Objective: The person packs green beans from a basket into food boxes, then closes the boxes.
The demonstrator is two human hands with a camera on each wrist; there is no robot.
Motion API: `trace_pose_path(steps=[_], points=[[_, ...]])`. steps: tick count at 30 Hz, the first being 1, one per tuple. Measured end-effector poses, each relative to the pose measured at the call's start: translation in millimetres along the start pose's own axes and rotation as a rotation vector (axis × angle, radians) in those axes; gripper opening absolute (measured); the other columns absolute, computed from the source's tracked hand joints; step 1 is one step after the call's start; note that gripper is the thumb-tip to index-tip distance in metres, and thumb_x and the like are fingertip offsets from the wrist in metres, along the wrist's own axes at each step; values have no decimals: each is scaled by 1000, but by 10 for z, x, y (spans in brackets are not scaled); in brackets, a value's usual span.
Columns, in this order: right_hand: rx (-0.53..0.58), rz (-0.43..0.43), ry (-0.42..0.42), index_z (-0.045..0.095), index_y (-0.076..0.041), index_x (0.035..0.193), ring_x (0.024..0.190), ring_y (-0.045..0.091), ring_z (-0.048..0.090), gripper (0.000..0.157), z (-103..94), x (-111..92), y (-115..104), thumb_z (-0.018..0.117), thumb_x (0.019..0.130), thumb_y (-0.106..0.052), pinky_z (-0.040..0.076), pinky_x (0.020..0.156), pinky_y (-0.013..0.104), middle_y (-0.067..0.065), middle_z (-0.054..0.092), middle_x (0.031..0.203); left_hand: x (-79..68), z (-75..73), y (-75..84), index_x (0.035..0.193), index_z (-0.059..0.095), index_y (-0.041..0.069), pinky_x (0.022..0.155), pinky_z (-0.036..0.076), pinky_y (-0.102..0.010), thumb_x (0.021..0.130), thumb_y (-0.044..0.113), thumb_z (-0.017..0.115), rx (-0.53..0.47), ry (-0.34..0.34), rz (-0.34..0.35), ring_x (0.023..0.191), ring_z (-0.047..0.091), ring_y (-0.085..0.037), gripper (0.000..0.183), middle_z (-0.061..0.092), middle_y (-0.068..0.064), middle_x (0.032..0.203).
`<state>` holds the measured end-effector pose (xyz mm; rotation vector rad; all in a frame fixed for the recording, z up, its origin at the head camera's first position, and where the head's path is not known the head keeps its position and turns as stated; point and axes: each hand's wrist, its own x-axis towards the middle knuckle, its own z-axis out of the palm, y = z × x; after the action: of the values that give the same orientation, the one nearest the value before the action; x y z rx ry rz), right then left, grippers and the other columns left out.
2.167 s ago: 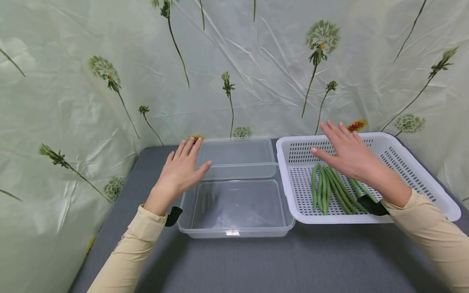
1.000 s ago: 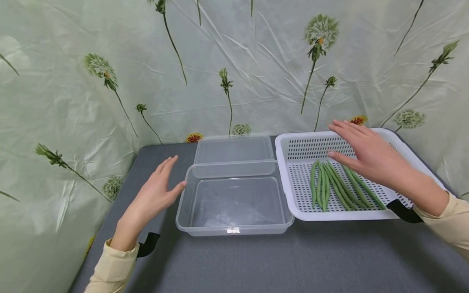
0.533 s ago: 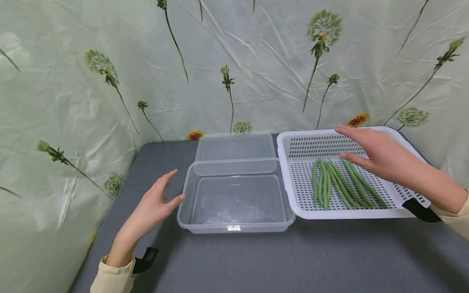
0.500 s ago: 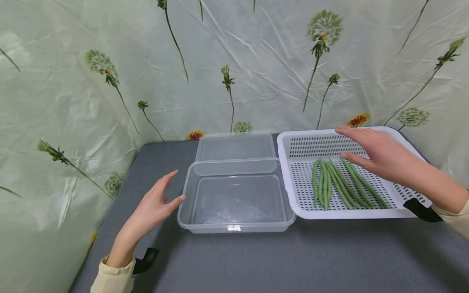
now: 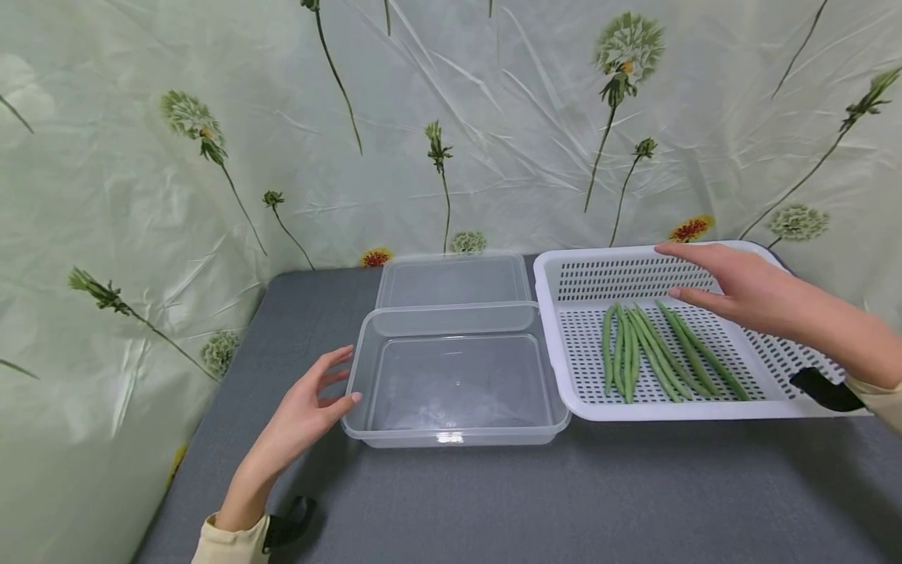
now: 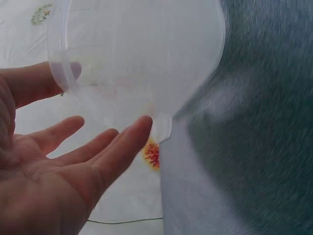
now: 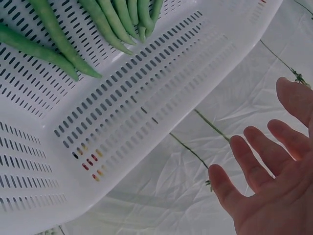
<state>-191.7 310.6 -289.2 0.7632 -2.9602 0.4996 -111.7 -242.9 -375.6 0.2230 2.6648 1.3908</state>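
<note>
My left hand [image 5: 303,415] is at the left end of a clear plastic food container [image 5: 458,384]. Its thumb tip overlaps the rim, and the fingers spread along the outside wall. In the left wrist view the thumb tip shows through the translucent container [image 6: 142,49], with a gap between thumb and fingers; whether any fingertip touches I cannot tell. My right hand [image 5: 761,290], holding nothing, hovers over the white perforated basket [image 5: 574,411], fingers extended and thumb apart. Several green beans [image 5: 655,356] lie in that basket; the right wrist view shows the bean ends [image 7: 110,24] apart from the hand.
Behind the container lies a clear lid [image 5: 454,280], partly hidden by the container's back edge. The basket stands close against the container's right side. A grey cloth [image 5: 493,501] covers the table, and a flower-printed sheet [image 5: 521,117] hangs at the back and left.
My left hand first drew back from above the container and lid, then came down to the container's left edge. The right hand shifted rightward over the basket. Container, basket and beans stayed put.
</note>
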Motion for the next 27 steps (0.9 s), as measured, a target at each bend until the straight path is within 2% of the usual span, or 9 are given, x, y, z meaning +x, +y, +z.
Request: trace_pose_path(steps=[10, 15, 18, 23, 27], points=[[0, 69, -37, 41, -5, 148, 126, 45, 45, 65, -21, 41, 97, 71, 93, -21, 36, 96, 65, 26, 50, 139, -23, 35, -71, 152, 35, 22, 97, 41, -62, 96, 13, 65, -124, 1, 25, 135, 40, -37, 63, 34, -8, 154], [13, 120, -52, 42, -5, 148, 123, 46, 48, 64, -39, 57, 151, 69, 94, -28, 39, 92, 67, 27, 49, 140, -15, 45, -75, 151, 38, 20, 98, 40, -60, 96, 8, 63, -160, -1, 23, 134, 41, -36, 62, 35, -7, 154], [39, 113, -50, 44, -5, 146, 121, 45, 50, 60, -49, 70, 182, 67, 96, -28, 40, 90, 67, 26, 51, 138, -17, 39, -87, 150, 41, 17, 100, 38, -59, 96, 9, 64, -186, -6, 8, 134, 41, -34, 59, 35, -5, 154], [86, 67, -36, 50, -3, 141, 118, 38, 54, 51, -56, 91, 263, 66, 97, -22, 45, 90, 56, 20, 56, 134, -20, 17, -132, 150, 40, 13, 101, 36, -59, 96, 11, 65, -255, -32, -6, 135, 40, -36, 59, 34, -7, 154], [99, 68, -39, 53, -3, 139, 117, 35, 56, 49, -53, 118, 343, 67, 96, -22, 48, 87, 46, 18, 59, 132, -3, -1, -163, 150, 40, 14, 102, 36, -58, 96, 13, 66, -282, -52, -4, 135, 39, -36, 60, 35, -7, 154]])
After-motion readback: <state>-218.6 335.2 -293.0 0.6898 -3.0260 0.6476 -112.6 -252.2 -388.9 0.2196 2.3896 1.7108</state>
